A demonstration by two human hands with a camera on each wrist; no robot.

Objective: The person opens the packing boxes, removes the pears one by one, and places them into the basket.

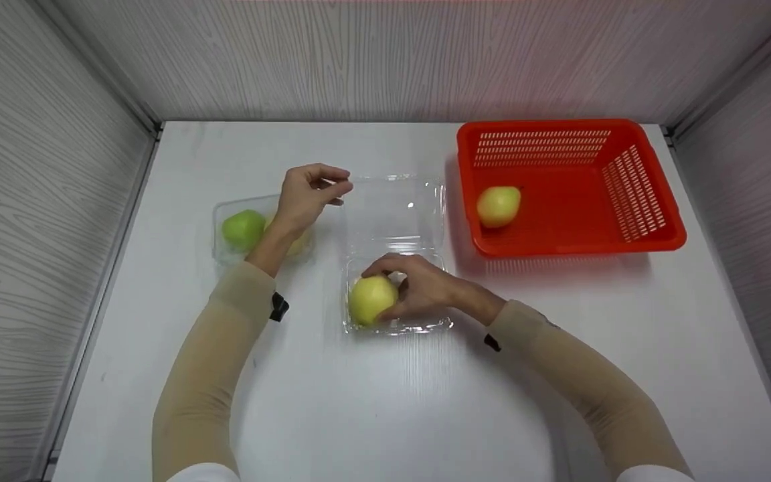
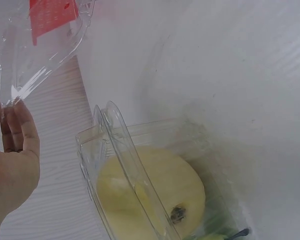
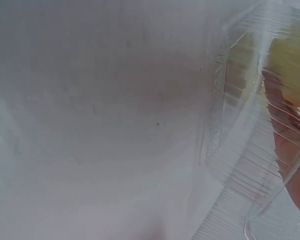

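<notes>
An open clear plastic clamshell box [image 1: 395, 244] lies mid-table, its lid folded back toward the far side. My left hand [image 1: 305, 195] pinches the lid's far left corner between thumb and fingers; the left wrist view shows this hand [image 2: 15, 160] at the lid's edge [image 2: 40, 75]. In the box's near half, my right hand [image 1: 422, 286] grips a yellow pear [image 1: 369, 299] at the left side. The right wrist view catches only part of that hand [image 3: 290, 155] behind the clear ribbed plastic wall [image 3: 245, 165].
Left of the box, partly under my left forearm, stands a closed clear box [image 1: 219, 234] with a green fruit [image 1: 243, 229] and a yellow one [image 2: 155, 190]. A red basket [image 1: 579, 251] at the back right holds another yellow pear [image 1: 498, 206]. Wood-patterned panels surround the white table.
</notes>
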